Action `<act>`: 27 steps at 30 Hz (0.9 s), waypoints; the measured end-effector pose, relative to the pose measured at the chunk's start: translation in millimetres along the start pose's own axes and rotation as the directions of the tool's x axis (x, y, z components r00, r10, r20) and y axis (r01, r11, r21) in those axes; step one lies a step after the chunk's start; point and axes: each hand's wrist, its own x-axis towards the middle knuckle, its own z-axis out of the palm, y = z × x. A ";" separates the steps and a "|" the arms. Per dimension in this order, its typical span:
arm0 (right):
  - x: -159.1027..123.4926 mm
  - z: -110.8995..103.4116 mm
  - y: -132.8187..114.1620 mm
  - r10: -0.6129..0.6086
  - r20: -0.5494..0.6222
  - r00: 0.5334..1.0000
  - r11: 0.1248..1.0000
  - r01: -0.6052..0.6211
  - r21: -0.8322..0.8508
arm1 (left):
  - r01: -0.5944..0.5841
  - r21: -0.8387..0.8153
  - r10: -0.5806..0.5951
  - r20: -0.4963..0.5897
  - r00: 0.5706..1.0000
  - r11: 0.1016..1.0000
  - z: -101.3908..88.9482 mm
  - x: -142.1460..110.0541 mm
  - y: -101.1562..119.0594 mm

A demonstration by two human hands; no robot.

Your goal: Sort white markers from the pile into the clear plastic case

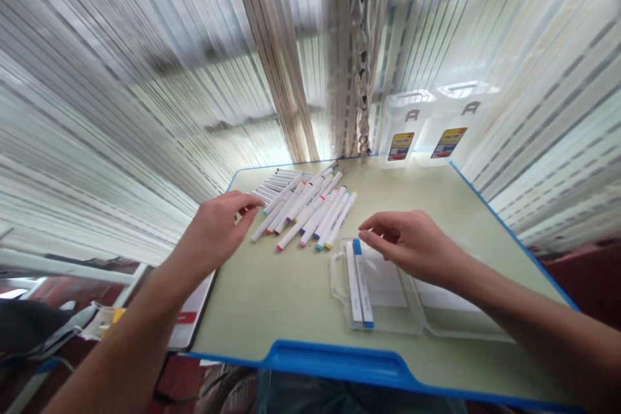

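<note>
Bare arms (138, 323) end in a left hand (222, 223) and right hand (414, 242), both loosely open, near white pens (315, 220), likely light, hard and slippery, best pinched in the middle.

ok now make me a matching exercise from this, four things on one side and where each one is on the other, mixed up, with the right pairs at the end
Things
1. left hand
2. right hand
3. pair of markers lying side by side
4. two upright clear cases

Places
A. over the open case, holding no marker
B. at the far edge of the table
C. at the left side of the heap of loose markers
D. inside the open case, along its left side

Right pairs: 1-C, 2-A, 3-D, 4-B
</note>
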 end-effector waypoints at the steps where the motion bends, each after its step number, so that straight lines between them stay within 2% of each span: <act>1: 0.4 0.3 0.1 -0.013 -0.006 1.000 1.000 0.013 -0.008 | 0.018 0.057 -0.020 0.041 0.999 0.998 0.6 8.7 -14.1; 4: 1.8 2.1 1.3 -0.033 -0.007 0.999 0.999 0.033 -0.031 | -0.035 0.175 0.003 0.178 0.984 0.984 11.9 29.1 -46.9; 7: 3.6 4.1 3.3 -0.039 0.004 0.999 0.998 0.039 -0.041 | -0.104 0.193 0.053 0.253 0.966 0.976 26.9 40.3 -62.5; 11: 5.1 5.3 5.3 -0.037 0.015 0.999 0.998 0.038 -0.047 | -0.168 0.222 0.091 0.320 0.943 0.961 38.4 45.7 -66.8; 18: 4.7 5.0 5.7 -0.024 0.045 0.999 0.999 0.026 -0.039 | -0.248 0.302 0.114 0.401 0.909 0.921 44.3 49.3 -67.3; 23: 4.6 3.9 3.9 -0.015 0.070 0.997 0.999 0.017 -0.034 | -0.283 0.334 0.131 0.413 0.901 0.899 40.8 49.2 -75.0; 27: 4.6 3.5 3.0 -0.019 0.073 0.997 0.999 0.021 -0.026 | -0.211 0.366 0.084 0.332 0.939 0.906 19.2 52.2 -85.3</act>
